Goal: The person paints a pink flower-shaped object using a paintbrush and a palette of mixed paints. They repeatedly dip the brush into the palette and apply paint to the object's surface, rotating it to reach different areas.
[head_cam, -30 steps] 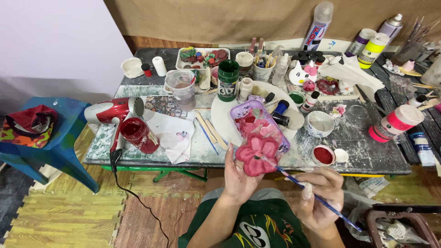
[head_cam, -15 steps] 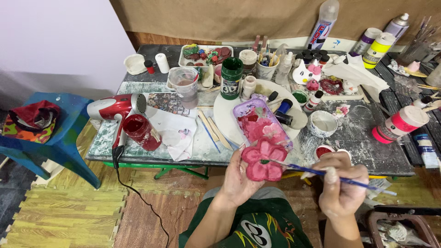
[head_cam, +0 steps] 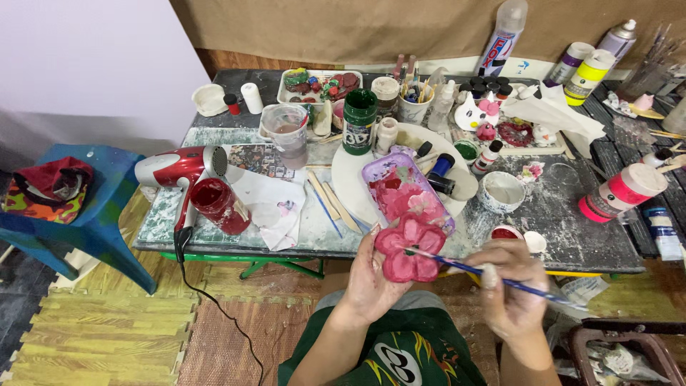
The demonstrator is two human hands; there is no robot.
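My left hand (head_cam: pixel 369 280) holds a red flower-shaped clay piece (head_cam: pixel 408 248) from below, just in front of the table's near edge. My right hand (head_cam: pixel 509 289) grips a thin blue paintbrush (head_cam: pixel 500 279), and the brush tip touches the middle of the flower. Right behind the flower lies a purple tray (head_cam: pixel 404 191) smeared with red paint, resting on a round white plate (head_cam: pixel 351 179).
A red hair dryer (head_cam: pixel 179 170) with a black cord and a red jar (head_cam: pixel 219 205) sit at the table's left. A green paint bottle (head_cam: pixel 359 120), cups, brushes, spray cans (head_cam: pixel 503 32) and small figures crowd the back. A blue stool (head_cam: pixel 93 214) stands left of the table.
The flower piece has come lower and nearer to me in my left hand. My right hand has swung the brush leftward so its tip rests on the flower's centre.
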